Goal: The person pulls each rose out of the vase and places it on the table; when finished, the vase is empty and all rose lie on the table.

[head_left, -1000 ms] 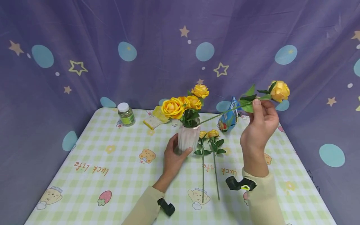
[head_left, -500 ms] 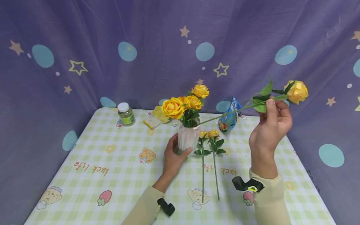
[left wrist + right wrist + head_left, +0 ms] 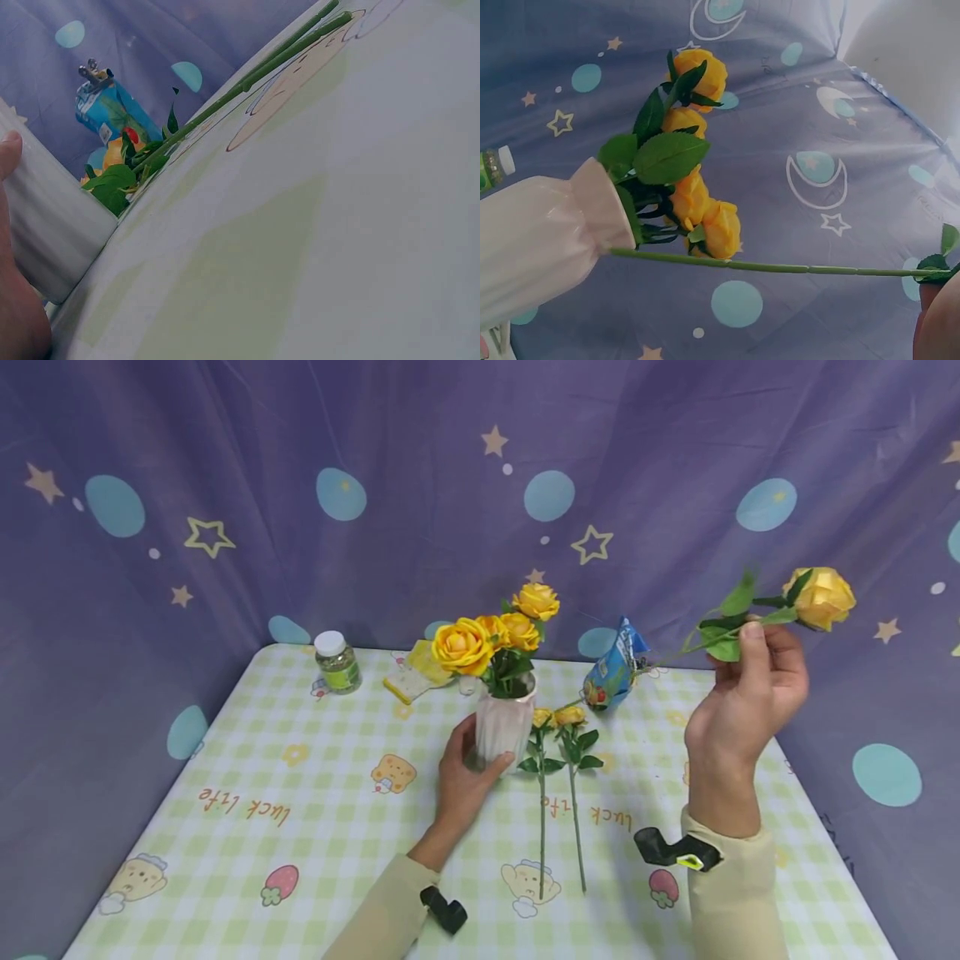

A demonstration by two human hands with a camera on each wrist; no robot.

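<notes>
My left hand (image 3: 467, 781) grips the lower part of a pale ribbed vase (image 3: 502, 731), thumb across its front. Several yellow roses (image 3: 461, 647) stand in the vase. To the right, raised above the table, my right hand (image 3: 750, 702) pinches another yellow rose (image 3: 823, 600) by its leafy upper stem. Its long green stem (image 3: 780, 268) slants down-left, and in the head view its lower end appears just right of the vase rim. Two more yellow roses (image 3: 570, 716) lie on the table beside the vase, stems toward me.
A clipped blue snack bag (image 3: 611, 672) stands behind the lying roses. At the back left is a white-lidded jar (image 3: 337, 664), with a yellow and white cloth item (image 3: 420, 672) near it. A checked cloth covers the table (image 3: 322, 877); a purple curtain (image 3: 420, 427) rises behind.
My right hand has moved right with the rose, and the stem's lower end has drawn away from the vase rim. The left hand and vase stay where they were.
</notes>
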